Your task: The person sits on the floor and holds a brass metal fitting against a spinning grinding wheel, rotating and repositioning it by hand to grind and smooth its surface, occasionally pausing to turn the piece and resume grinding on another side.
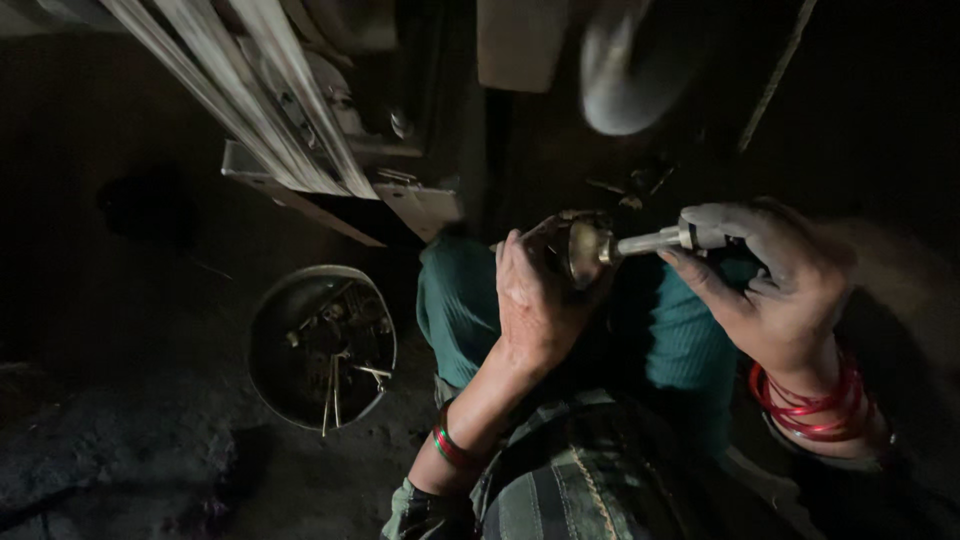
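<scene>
- The left hand (537, 300) sits just right of centre in the head view, back of the hand toward the camera, fingers curled together around a round brass-coloured fitting (583, 245).
- The fitting shows at about 1 o'clock from the left knuckles, its rim peeking out past the fingertips; the palm side that bears it is hidden.
- The right hand (775, 290) lies at 3 o'clock from the fitting, darkened with grime, fingers and thumb clamped on the white handle end of a metal rod (648, 241).
- The rod runs level from the right hand's fingers toward 9 o'clock, and its tip meets the middle of the fitting; whether it goes in cannot be told.
- Red bangles (810, 405) ring the right wrist at 5 o'clock from that hand; a red and green bangle (452, 447) rings the left wrist.
- Below both hands lie the person's knees in teal cloth (460, 305).
- A round dark metal bowl (266, 350), at 9 o'clock from the left hand and well apart, rests on the dark floor and holds small metal parts (335, 375) and thin pins.
- At 11 o'clock pale blurred metal bars (260, 100) slant; at 12 o'clock a grey wheel (625, 85) shows, blurred.
</scene>
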